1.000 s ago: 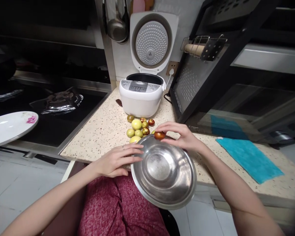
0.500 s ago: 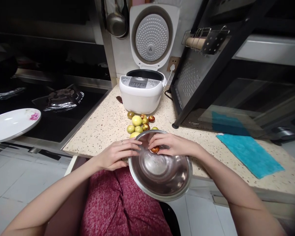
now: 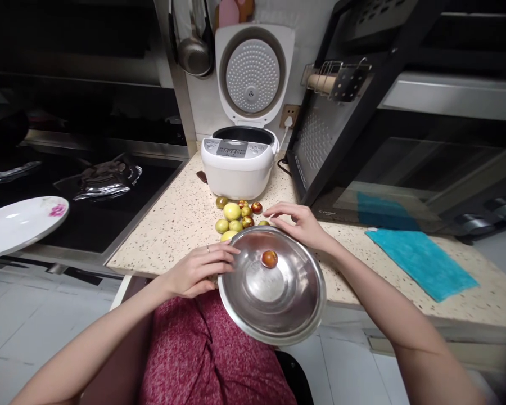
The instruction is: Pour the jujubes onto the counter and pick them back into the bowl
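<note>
A steel bowl juts out past the counter's front edge over my lap. My left hand holds its left rim, fingers curled on the metal. One reddish-brown jujube lies inside the bowl. My right hand hovers just beyond the far rim, empty, fingers apart and reaching toward the pile of green and red jujubes on the speckled counter.
A white rice cooker with its lid up stands behind the fruit. A black dish rack rises at the right, a blue cloth lies beyond it. A gas hob and a white plate sit at the left.
My right hand carried a jujube from the rim into the bowl, let it go, and has moved back toward the pile. The left hand stays on the rim.
</note>
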Available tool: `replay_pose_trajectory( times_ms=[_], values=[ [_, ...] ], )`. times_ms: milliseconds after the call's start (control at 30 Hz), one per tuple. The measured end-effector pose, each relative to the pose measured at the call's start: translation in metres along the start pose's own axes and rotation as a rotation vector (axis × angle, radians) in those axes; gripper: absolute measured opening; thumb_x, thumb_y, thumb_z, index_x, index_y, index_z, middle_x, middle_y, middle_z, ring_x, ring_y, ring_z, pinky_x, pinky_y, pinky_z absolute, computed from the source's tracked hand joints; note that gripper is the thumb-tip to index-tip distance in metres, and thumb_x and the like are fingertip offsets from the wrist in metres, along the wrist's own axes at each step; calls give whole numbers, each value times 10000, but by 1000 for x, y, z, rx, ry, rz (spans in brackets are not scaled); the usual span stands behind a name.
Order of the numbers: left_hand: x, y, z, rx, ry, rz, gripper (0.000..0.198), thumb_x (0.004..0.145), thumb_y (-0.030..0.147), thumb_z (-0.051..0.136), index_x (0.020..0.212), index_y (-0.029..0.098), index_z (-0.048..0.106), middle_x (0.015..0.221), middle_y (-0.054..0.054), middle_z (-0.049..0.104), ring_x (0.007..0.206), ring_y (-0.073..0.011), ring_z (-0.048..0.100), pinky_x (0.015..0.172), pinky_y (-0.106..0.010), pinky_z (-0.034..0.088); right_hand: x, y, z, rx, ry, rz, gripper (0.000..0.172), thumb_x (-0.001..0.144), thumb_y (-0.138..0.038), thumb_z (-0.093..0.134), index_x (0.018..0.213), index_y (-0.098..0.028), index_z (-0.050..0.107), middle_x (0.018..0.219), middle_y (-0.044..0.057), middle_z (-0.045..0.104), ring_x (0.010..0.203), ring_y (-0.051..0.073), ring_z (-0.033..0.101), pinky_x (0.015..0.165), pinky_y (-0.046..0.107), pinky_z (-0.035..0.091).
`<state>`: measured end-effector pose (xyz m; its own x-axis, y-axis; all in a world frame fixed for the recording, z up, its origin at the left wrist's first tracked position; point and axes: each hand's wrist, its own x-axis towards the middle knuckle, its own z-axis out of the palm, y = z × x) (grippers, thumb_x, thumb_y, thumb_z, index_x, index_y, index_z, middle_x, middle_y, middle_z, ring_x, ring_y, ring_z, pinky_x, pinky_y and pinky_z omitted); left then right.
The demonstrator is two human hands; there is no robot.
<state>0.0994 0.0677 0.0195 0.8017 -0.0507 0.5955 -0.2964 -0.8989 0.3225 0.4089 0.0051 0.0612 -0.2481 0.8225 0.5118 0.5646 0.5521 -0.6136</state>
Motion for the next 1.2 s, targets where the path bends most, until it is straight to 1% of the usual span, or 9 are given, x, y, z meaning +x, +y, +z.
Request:
replay_pose_trajectory(
  times_ms=[67, 133, 400, 533, 700, 800, 933, 1133, 1200],
  values=[
    [0, 0, 0, -2, 12, -7, 609, 1063, 549, 238, 1117, 116, 663, 1038, -144, 709, 1204, -276, 640, 1070, -515, 537, 1, 10, -1, -50, 72, 14, 212, 984, -268, 593, 1117, -209, 748, 1114, 87, 754, 1043, 214, 706, 948, 395, 569],
    [-2, 0, 0, -7, 25, -21, 638, 1058, 570, 217, 1049, 118, 668, 1012, -136, 700, 1168, -266, 651, 1079, -512, 529, 2, 19, -1, -69, 62, 11, 219, 983, -257, 589, 1130, -208, 744, 1127, 88, 752, 1051, 214, 706, 949, 396, 571],
    [-5, 0, 0, -25, 113, -62, 692, 1054, 575, 169, 802, 130, 635, 850, -114, 637, 1031, -248, 657, 1061, -490, 531, -1, 33, 6, -54, -204, -29, 295, 986, -220, 584, 1257, -236, 699, 1269, 87, 712, 1230, 218, 633, 1105, 470, 477],
    [-5, 0, 0, 3, 127, -68, 658, 1065, 540, 186, 807, 132, 633, 873, -115, 646, 1053, -246, 652, 1076, -498, 518, -2, 35, 6, -33, -269, -33, 309, 990, -227, 588, 1285, -238, 678, 1291, 94, 695, 1235, 213, 625, 1102, 454, 471],
    [-6, -1, 0, 22, 78, -80, 703, 1064, 556, 155, 921, 109, 678, 1046, -162, 699, 1173, -261, 637, 1092, -502, 500, -5, 37, 8, -37, -292, -19, 323, 974, -217, 608, 1294, -224, 652, 1294, 107, 674, 1223, 222, 620, 1080, 446, 474],
    [-6, -1, -1, 0, 47, -103, 733, 1055, 585, 145, 1023, 111, 704, 1147, -166, 708, 1240, -261, 615, 1149, -512, 449, -5, 36, 9, -74, -268, -3, 324, 959, -225, 628, 1283, -214, 637, 1254, 108, 677, 1175, 233, 635, 1028, 439, 502],
    [-7, -3, -1, -30, 13, -137, 761, 1042, 619, 133, 1177, 124, 695, 1308, -166, 669, 1317, -260, 580, 1197, -510, 395, -4, 28, 5, -117, -177, -12, 320, 941, -262, 656, 1257, -214, 631, 1210, 108, 684, 1093, 244, 657, 945, 423, 543],
    [-8, -4, 0, -38, 11, -142, 771, 1034, 635, 123, 1263, 140, 669, 1377, -162, 634, 1360, -257, 552, 1208, -507, 388, -2, 4, 2, -90, -10, -109, 326, 940, -288, 675, 1259, -225, 652, 1227, 105, 686, 1145, 256, 649, 1005, 447, 535],
    [-7, -4, 0, -44, 14, -143, 770, 1034, 635, 124, 1271, 141, 665, 1380, -163, 632, 1360, -257, 553, 1204, -510, 393, -2, -4, 4, -59, 0, -143, 338, 932, -286, 693, 1264, -234, 666, 1227, 98, 699, 1164, 256, 646, 1015, 457, 536]
  ],
)
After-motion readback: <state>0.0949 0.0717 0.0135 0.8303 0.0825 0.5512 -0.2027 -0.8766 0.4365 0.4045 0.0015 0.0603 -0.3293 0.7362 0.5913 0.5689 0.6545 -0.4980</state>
